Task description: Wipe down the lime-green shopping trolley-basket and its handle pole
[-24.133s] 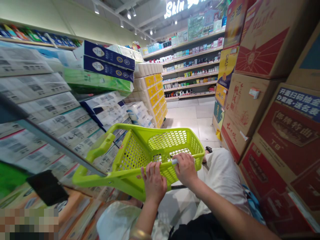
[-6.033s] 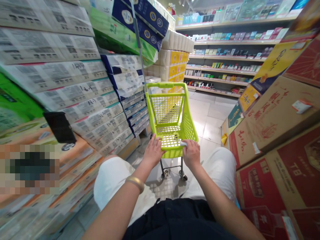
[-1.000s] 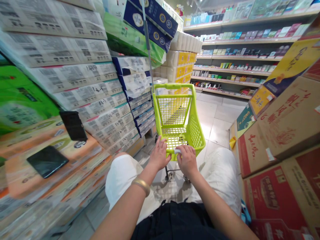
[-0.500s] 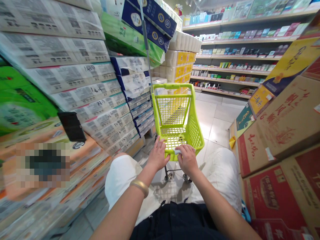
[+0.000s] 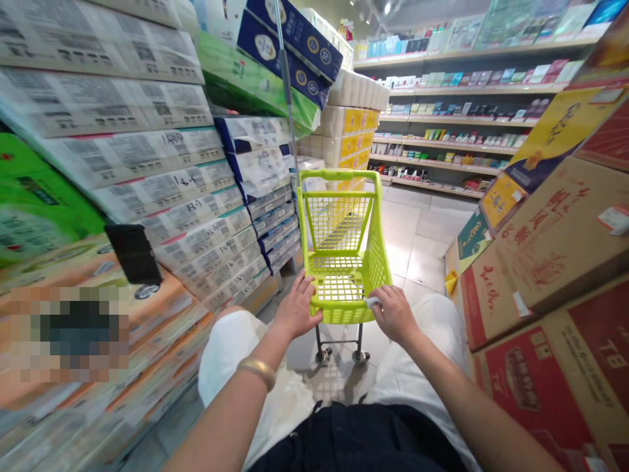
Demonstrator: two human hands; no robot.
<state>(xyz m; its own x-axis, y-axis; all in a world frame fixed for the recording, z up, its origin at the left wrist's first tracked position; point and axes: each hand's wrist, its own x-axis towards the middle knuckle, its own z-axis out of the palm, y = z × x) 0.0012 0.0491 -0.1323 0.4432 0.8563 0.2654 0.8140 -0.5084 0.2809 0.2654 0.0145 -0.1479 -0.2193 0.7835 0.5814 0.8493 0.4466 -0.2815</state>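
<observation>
A small lime-green shopping cart (image 5: 344,223) stands upright on its wheels on the tiled floor straight ahead of my knees. My left hand (image 5: 296,308) grips the near left corner of its basket rim, a gold bangle on the wrist. At the near right corner rests my right hand (image 5: 394,313), pinching a small white wad (image 5: 372,302) against the rim. The basket looks empty through its mesh.
Stacked packs of tissue and toilet paper (image 5: 162,183) wall the left side. Cardboard cartons (image 5: 545,242) are piled on the right. A thin metal pole (image 5: 286,92) rises behind the cart. Tiled aisle floor (image 5: 417,229) leads to shelves of small products (image 5: 452,111).
My right hand has slid from the middle of the near rim to its right corner, and the cart has turned slightly. My left hand keeps its grip on the left corner.
</observation>
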